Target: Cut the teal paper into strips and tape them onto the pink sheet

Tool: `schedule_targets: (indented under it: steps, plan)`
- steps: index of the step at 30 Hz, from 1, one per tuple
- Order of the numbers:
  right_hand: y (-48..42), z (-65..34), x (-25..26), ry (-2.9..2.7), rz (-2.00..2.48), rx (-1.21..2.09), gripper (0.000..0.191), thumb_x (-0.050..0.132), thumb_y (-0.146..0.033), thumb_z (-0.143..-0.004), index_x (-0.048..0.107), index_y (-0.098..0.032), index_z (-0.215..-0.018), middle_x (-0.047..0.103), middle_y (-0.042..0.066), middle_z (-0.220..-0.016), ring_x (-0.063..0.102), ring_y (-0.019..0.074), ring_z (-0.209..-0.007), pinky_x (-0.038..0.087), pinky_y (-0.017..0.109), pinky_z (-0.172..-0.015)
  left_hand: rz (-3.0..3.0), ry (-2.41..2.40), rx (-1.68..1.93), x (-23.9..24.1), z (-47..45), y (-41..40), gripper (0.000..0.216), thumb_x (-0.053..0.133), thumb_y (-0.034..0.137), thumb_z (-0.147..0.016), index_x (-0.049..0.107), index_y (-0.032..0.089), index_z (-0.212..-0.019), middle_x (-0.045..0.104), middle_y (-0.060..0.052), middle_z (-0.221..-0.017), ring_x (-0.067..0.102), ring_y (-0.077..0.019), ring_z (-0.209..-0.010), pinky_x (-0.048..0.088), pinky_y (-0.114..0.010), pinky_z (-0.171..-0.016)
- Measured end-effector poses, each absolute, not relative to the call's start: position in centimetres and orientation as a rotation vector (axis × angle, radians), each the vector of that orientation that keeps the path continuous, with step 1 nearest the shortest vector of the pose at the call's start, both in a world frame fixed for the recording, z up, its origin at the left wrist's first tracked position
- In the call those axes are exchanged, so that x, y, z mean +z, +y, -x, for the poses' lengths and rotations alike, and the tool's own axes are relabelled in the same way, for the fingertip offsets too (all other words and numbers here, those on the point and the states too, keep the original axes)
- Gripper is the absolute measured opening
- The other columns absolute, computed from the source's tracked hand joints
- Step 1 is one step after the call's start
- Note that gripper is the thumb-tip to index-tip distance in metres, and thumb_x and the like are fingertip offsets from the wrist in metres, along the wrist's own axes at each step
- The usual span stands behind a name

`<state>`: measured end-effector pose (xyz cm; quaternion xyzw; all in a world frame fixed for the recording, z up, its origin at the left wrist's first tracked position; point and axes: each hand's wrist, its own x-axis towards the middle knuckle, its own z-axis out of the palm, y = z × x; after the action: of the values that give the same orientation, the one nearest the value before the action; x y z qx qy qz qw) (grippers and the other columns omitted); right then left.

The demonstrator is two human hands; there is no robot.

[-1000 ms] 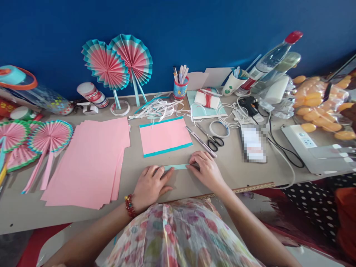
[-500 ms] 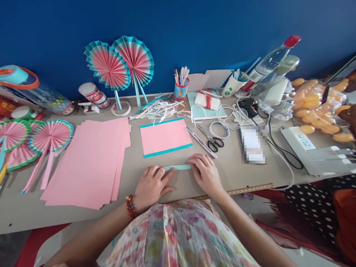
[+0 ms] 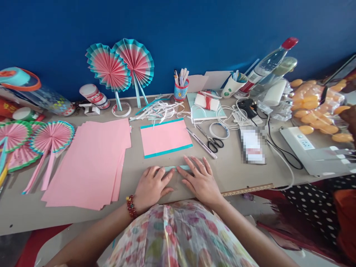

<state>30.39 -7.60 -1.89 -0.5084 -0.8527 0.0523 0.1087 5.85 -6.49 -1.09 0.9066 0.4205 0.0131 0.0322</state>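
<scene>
A narrow light-blue paper strip [image 3: 178, 168] lies flat near the table's front edge, its ends covered by my hands. My left hand [image 3: 154, 184] rests on its left end with fingers spread and bent, pressing down. My right hand [image 3: 200, 180] lies over the right part, fingers fanned out flat, the index fingertip close to my left hand. Just beyond is a pink paper sheet [image 3: 166, 138] with blue bands along its long edges. A utility knife [image 3: 201, 143] and black-handled scissors [image 3: 214, 144] lie to its right.
Pink sheets [image 3: 86, 163] are stacked at left, beside pleated paper fans [image 3: 52, 137]. Two more fans [image 3: 133, 66] lean on the blue wall. Paper scraps [image 3: 162, 110], a tape roll [image 3: 219, 130], a phone [image 3: 253, 144] and a bottle [image 3: 268, 65] stand or lie around. A power strip [image 3: 306, 142] is at right.
My right hand has opened from a bent-finger hold at the strip's right end and slid left, now flat and spread across it. My left hand has stayed put.
</scene>
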Motion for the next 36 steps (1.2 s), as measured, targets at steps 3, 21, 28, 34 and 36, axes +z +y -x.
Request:
schedule_targets:
  steps: [3, 21, 28, 34, 36]
  plan:
    - [-8.0, -31.6, -1.9, -2.473, 1.576, 0.114, 0.04, 0.047, -0.041, -0.101, 0.053, -0.041, -0.141, 0.035, 0.002, -0.159, 0.034, 0.0302, -0.144, 0.019, 0.057, -0.119, -2.779, 1.315, 0.041, -1.2, -5.8, -6.5, 0.062, 0.062, 0.056, -0.09, 0.049, 0.03, -0.145, 0.058, -0.009, -0.121, 0.048, -0.0273, -0.107, 0.043, -0.041, -0.091]
    - [-8.8, -32.9, -2.4, -2.437, 1.641, 0.033, 0.039, 0.045, -0.033, -0.101, 0.058, -0.037, -0.137, 0.043, -0.001, -0.155, 0.037, 0.0285, -0.142, 0.026, 0.052, -0.117, -2.791, 1.357, 0.131, -1.3, -3.0, -7.9, 0.064, 0.047, 0.059, -0.097, 0.046, 0.021, -0.148, 0.051, -0.008, -0.147, 0.047, -0.0273, -0.128, 0.029, -0.046, -0.115]
    - [-8.6, -33.0, -2.3, -2.491, 1.603, -0.072, 0.04, 0.047, -0.036, -0.1, 0.057, -0.037, -0.139, 0.043, 0.001, -0.155, 0.043, 0.0291, -0.137, 0.03, 0.053, -0.113, -2.83, 1.351, 0.146, -1.2, -4.5, -6.9, 0.065, 0.06, 0.059, -0.09, 0.048, 0.029, -0.146, 0.062, -0.009, -0.121, 0.051, -0.029, -0.116, 0.035, -0.05, -0.11]
    - [-8.5, -32.9, -1.4, -2.464, 1.601, -0.047, 0.039, 0.048, -0.039, -0.1, 0.056, -0.039, -0.138, 0.048, 0.001, -0.151, 0.045, 0.0283, -0.135, 0.032, 0.051, -0.112, -2.982, 1.298, 0.209, -2.6, -4.0, -6.3, 0.072, 0.068, 0.057, -0.084, 0.044, 0.035, -0.148, 0.059, -0.007, -0.132, 0.048, -0.0304, -0.118, 0.038, -0.048, -0.104]
    - [-8.4, -32.9, -0.7, -2.453, 1.622, 0.021, 0.039, 0.048, -0.04, -0.1, 0.057, -0.039, -0.138, 0.05, 0.002, -0.15, 0.045, 0.0281, -0.134, 0.031, 0.052, -0.112, -3.034, 1.247, 0.298, -3.3, -3.4, -6.0, 0.073, 0.066, 0.056, -0.085, 0.041, 0.036, -0.15, 0.055, -0.004, -0.14, 0.048, -0.0298, -0.119, 0.037, -0.047, -0.104]
